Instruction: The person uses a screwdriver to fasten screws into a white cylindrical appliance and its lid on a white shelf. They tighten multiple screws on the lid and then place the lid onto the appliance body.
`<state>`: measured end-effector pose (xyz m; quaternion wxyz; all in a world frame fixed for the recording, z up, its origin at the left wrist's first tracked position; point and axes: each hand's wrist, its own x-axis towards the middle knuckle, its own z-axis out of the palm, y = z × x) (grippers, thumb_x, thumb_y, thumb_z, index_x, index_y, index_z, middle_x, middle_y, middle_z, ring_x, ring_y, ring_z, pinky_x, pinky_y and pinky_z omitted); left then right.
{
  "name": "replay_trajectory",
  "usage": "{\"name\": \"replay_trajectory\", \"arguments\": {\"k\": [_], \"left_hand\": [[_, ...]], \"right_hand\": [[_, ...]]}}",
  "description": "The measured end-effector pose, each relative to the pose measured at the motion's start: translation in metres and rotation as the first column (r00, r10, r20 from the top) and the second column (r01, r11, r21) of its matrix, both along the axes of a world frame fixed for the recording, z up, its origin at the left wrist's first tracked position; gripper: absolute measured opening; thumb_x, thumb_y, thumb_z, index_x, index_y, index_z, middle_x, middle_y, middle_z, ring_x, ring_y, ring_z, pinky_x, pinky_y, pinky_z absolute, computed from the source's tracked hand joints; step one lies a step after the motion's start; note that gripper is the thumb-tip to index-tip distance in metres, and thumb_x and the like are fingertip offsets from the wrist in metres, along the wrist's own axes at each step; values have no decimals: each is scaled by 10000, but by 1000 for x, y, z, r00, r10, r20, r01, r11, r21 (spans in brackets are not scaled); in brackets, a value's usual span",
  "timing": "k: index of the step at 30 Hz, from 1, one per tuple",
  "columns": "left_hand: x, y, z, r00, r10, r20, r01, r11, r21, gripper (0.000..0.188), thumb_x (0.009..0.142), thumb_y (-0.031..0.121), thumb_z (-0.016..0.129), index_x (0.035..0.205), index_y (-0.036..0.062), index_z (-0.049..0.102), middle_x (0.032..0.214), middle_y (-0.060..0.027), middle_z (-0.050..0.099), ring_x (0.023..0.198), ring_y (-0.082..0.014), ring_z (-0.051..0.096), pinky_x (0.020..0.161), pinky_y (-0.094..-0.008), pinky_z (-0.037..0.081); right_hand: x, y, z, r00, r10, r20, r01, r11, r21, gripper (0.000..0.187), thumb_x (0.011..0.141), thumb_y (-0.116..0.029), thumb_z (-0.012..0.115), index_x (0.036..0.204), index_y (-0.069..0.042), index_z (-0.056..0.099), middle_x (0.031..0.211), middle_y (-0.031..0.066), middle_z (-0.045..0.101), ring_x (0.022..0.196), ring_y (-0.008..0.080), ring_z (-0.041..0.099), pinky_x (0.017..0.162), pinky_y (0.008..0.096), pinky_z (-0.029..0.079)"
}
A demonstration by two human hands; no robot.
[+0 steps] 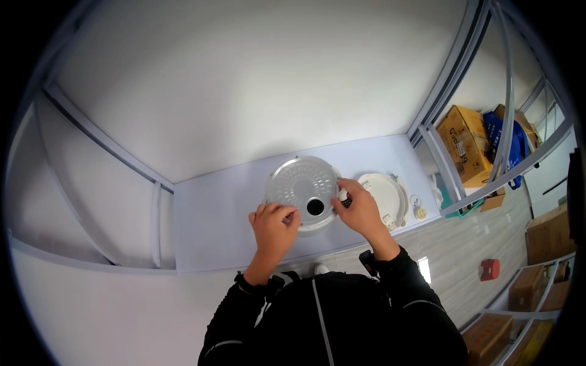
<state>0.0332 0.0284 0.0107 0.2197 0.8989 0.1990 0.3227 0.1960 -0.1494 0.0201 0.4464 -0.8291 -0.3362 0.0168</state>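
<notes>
A round silver metal plate [299, 177] with an embossed pattern and a round black opening lies in a pale ring-shaped rim on the table; it looks like the inside of a cooker lid. At its near left edge is my left hand [274, 232], fingers curled, thumb and forefinger pinched together over the plate. What they pinch is too small to make out. My right hand [361, 210] grips the right edge of this lid, thumb and forefinger on either side of a small white and dark part [344, 196]. A white round plastic cover [384, 198] lies just right of that hand.
Small round pieces [419, 211] sit at the table's right end. The pale table [213, 226] has a wall behind it and grey metal frames [455, 165] at its sides. Beyond are a yellow carton [464, 146], a red stool [489, 269] and shelves with brown boxes [528, 288].
</notes>
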Motion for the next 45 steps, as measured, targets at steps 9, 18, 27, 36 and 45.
{"name": "replay_trajectory", "arguments": {"k": [9, 18, 27, 36, 45], "left_hand": [[-2, 3, -2, 995, -71, 64, 65, 994, 93, 39, 918, 183, 804, 949, 163, 790, 879, 33, 758, 873, -200, 632, 880, -392, 374], [-21, 3, -7, 969, -207, 139, 201, 978, 52, 54, 938, 120, 782, 990, 131, 794, 920, 27, 782, 866, -192, 639, 916, -379, 390], [-23, 4, -8, 966, -237, 104, 222, 966, 133, 55, 950, 167, 785, 996, 143, 802, 958, 47, 778, 921, -175, 633, 899, -373, 386], [-23, 0, -11, 961, -247, 125, 240, 969, 66, 76, 942, 160, 792, 1007, 135, 822, 1022, 26, 787, 956, -198, 648, 895, -368, 402], [-22, 1, -2, 966, -255, 36, 250, 962, 107, 85, 940, 165, 794, 1012, 137, 826, 1068, 33, 796, 951, -188, 648, 881, -367, 396]], "right_hand": [[-10, -1, 20, 993, 116, 37, -121, 963, 239, 544, 850, -36, 730, 1380, -55, 609, 1240, 158, 618, 926, 257, 596, 807, 351, 516], [-31, -4, 53, 934, 347, -85, -268, 838, 475, 652, 776, 80, 624, 1408, -63, 557, 1174, 135, 578, 1002, 246, 590, 870, 332, 482], [-40, 4, 56, 918, 397, -1, -353, 818, 453, 560, 772, 79, 632, 1315, -61, 626, 1087, 112, 617, 949, 239, 607, 789, 315, 473], [-39, -1, 57, 939, 344, 30, -325, 852, 409, 522, 759, 92, 625, 1259, -52, 665, 1065, 111, 634, 915, 235, 608, 767, 322, 460], [-42, -5, 59, 939, 341, -33, -303, 871, 387, 538, 765, 101, 613, 1280, -48, 660, 1065, 103, 664, 983, 212, 643, 872, 309, 501]]}}
